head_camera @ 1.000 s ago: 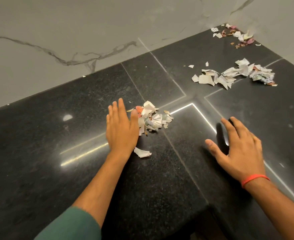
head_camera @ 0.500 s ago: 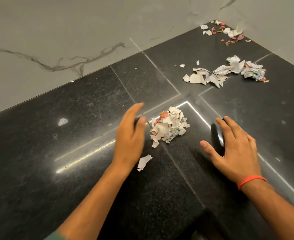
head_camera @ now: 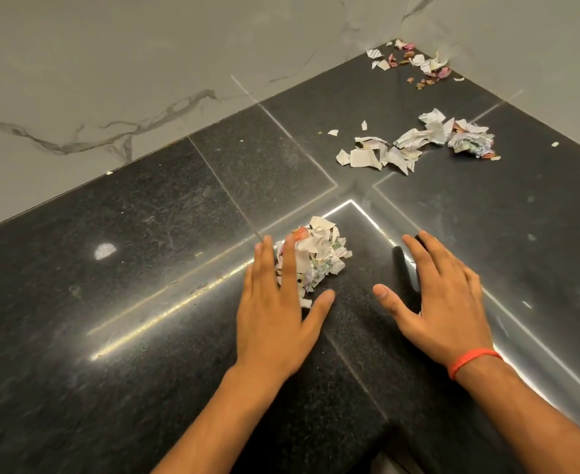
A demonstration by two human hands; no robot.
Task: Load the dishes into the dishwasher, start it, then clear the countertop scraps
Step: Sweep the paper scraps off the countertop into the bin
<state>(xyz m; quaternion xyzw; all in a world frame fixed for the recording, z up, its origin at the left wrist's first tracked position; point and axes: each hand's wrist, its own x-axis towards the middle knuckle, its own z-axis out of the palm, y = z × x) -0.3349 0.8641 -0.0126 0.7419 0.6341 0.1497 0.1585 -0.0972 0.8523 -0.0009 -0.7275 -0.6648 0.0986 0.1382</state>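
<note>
A small heap of torn paper scraps lies on the black stone countertop. My left hand lies flat with straight fingers against the heap's left side, partly over it. My right hand, with a red band at the wrist, rests flat on the counter to the heap's right, a short gap away. A wider spread of paper scraps lies farther back on the right. A third scatter of paper and pinkish bits sits in the far corner.
Grey marbled walls close off the counter at the back and right. The counter's front edge forms an inner corner near my forearms. A tiny scrap lies at the far right.
My left hand has swept the heap to the right and now lies flat against it, covering the stray scrap near it. The right hand has stayed flat on the counter.
</note>
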